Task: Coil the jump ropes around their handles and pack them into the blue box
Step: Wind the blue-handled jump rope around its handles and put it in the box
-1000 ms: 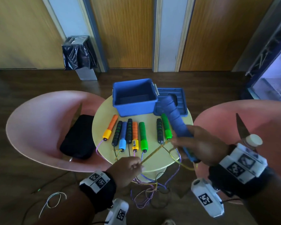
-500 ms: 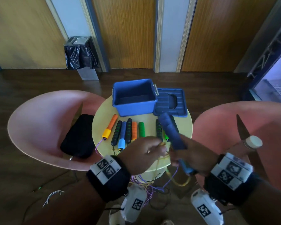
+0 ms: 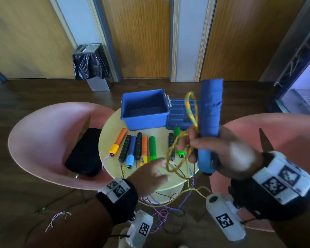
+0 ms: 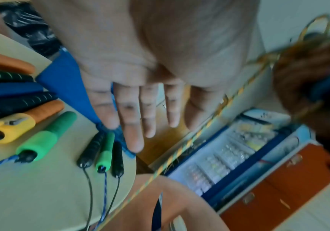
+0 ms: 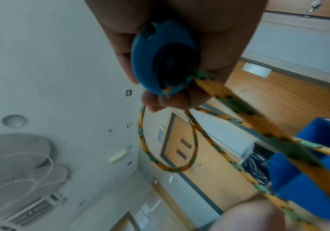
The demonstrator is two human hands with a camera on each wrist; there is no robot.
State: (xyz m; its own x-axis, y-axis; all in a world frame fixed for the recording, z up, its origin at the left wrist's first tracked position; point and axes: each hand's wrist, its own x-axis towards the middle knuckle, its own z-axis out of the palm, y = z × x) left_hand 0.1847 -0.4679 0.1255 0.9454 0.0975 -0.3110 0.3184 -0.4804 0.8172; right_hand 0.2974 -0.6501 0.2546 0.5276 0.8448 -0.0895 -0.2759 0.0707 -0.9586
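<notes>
Right hand (image 3: pixel 227 154) has raised the gripped blue handle (image 3: pixel 210 111) upright (rope looped alongside); left hand (image 3: pixel 150 173) now spread, empty.

A round table (image 3: pixel 113 169) is standing between two chairs, the left chair (image 3: pixel 48 140) bearing a bag (image 3: pixel 84 153). The box (image 3: pixel 145 111) is sitting at the table's far edge, its lid (image 3: pixel 177 113) lying just right; handles (image 3: pixel 132 147) are lying in a row before it.
</notes>
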